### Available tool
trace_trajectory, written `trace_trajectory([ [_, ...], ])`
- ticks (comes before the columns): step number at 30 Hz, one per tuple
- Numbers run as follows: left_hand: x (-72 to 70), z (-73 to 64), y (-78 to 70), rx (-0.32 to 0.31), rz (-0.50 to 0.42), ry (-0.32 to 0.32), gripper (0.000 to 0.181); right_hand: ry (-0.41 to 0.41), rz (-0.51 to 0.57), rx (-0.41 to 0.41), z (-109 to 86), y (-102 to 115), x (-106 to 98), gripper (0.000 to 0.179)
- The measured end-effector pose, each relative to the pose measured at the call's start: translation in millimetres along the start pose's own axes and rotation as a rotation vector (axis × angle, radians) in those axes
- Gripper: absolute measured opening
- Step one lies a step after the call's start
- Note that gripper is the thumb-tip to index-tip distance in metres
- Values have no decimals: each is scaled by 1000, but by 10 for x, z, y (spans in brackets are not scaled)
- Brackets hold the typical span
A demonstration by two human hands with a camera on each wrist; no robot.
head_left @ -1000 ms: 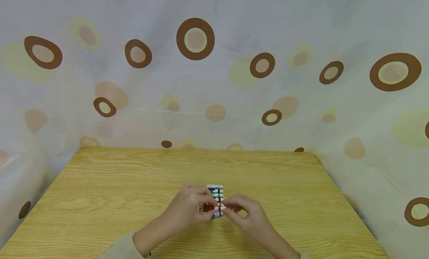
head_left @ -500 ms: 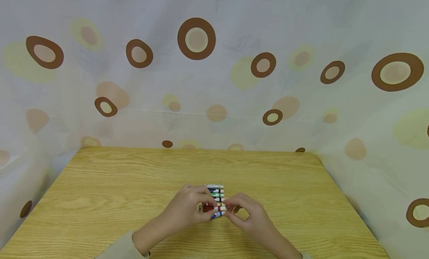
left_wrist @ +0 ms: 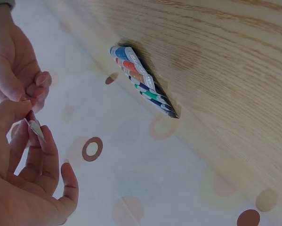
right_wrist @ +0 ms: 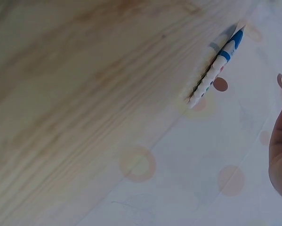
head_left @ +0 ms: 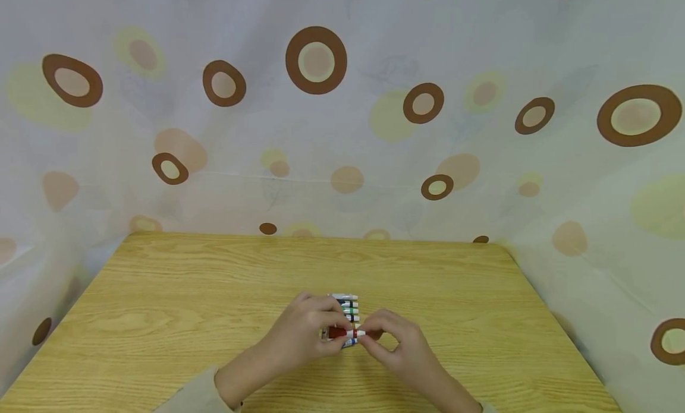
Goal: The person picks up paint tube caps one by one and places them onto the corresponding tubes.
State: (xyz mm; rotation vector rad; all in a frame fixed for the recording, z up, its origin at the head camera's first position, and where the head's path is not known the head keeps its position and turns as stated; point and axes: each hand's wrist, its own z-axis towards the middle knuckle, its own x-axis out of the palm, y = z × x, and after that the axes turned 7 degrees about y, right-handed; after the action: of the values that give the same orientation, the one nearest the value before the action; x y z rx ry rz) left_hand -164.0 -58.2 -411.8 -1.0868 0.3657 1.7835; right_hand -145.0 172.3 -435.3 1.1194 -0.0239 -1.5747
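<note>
My left hand (head_left: 302,330) pinches a red paint tube (head_left: 338,332) by its body, between thumb and fingers. It lies level, with its white cap (head_left: 361,333) toward the right. At that cap, the thumb and fingertips of my right hand (head_left: 398,341) pinch the end. In the left wrist view the held tube's flat crimped end (left_wrist: 35,126) sticks out between the left fingers, most of its body hidden. Under the hands a row of paint tubes (head_left: 349,304) lies side by side on the table, caps to the right; the left hand covers part of it.
The wooden table (head_left: 214,270) extends around the hands. A white curtain (head_left: 342,128) with brown rings and pale spots stands behind it and along both sides. In the right wrist view, the blue tube (right_wrist: 232,44) lies at the near end of the row.
The right thumb and fingers have closed on the white cap from just beside it. Both hands and the red tube have shifted slightly to the right over the row.
</note>
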Motion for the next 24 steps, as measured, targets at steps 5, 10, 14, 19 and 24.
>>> trace_trajectory([
  [5, -1, -15, 5, -35, 1, 27, 17, 32, 17, 39, -15, 3, -9, 20],
  [10, -12, -33, 19, -93, -50, 83, 14, 51, 13, 39, -33, -17, -24, 25],
  [14, -25, -44, 29, -116, -101, 109, 13, 38, -14, -26, -34, -23, -30, 27],
  [19, -26, -41, 33, -117, -154, 124, 14, 25, -38, -70, -41, -25, -15, 29],
  [24, -22, -33, 20, -96, -144, 108, 15, 18, -36, -70, -37, -4, -9, 20],
])
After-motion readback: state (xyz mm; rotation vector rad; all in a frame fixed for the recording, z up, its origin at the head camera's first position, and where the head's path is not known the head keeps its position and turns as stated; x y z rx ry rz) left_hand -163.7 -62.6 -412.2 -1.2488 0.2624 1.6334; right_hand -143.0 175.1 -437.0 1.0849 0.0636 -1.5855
